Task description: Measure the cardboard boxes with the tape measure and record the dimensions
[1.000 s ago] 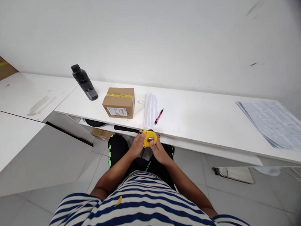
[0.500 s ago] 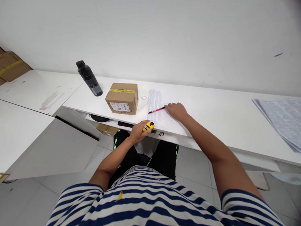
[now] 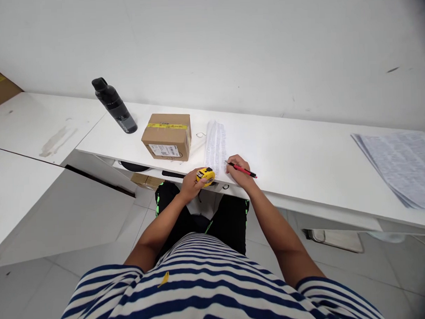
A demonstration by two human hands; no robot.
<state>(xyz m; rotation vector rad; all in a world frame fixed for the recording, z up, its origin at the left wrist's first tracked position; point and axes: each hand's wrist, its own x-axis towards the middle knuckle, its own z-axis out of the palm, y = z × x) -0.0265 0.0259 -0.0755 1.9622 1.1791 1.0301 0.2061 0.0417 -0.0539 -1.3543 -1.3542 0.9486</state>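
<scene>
A tape measure (image 3: 207, 176) is being gripped in the left hand (image 3: 190, 185) near the front edge of the table (image 3: 292, 152), its nine o'clock side being partly covered. At its three o'clock, a pen (image 3: 247, 171) is being pinched by the right hand (image 3: 238, 177); whether the paper (image 3: 215, 147), at one o'clock, is being touched cannot be told. The paper's writing is being blurred. A box (image 3: 167, 137) is being seen at ten o'clock.

Smooth plastic on the tape measure (image 3: 206, 176) in the left hand (image 3: 189, 186), plastic again on the pen (image 3: 247, 171) in the right hand (image 3: 238, 170)! Just left of that, rippled paper (image 3: 215, 147); beyond the left, matt cardboard box (image 3: 165, 134); out right, smooth tabletop (image 3: 310, 163).
</scene>
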